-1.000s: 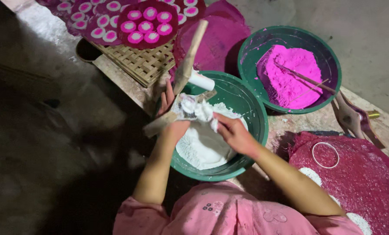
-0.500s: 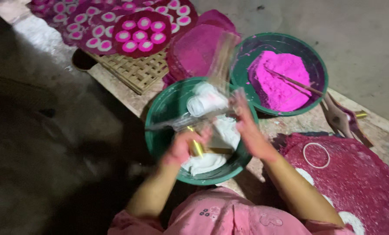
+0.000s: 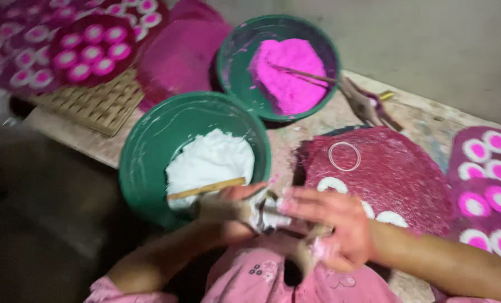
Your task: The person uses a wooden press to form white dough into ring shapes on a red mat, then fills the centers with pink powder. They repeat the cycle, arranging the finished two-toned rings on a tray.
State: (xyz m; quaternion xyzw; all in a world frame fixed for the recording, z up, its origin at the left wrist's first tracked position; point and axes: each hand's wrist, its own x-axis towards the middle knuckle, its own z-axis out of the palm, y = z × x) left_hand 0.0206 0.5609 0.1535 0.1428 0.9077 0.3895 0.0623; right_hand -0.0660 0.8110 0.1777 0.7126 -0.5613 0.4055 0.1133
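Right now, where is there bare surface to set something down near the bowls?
Bare board lies right of the pink-powder bowl, above the pink tray. The woven mat left of the white-paste bowl is free. Crowded near both hands.

Both hands, left hand (image 3: 228, 210) and right hand (image 3: 334, 224), grip a paste-smeared wooden tool (image 3: 267, 216). It sits just beside the green bowl (image 3: 144, 151) of white paste (image 3: 208, 163).

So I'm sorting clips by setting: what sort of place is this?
Probably a small handcraft workspace at floor level. A green bowl of white paste stands beside a green bowl of pink powder, and round pink trays hold white-and-pink discs. Both hands work a paste-smeared tool over them.
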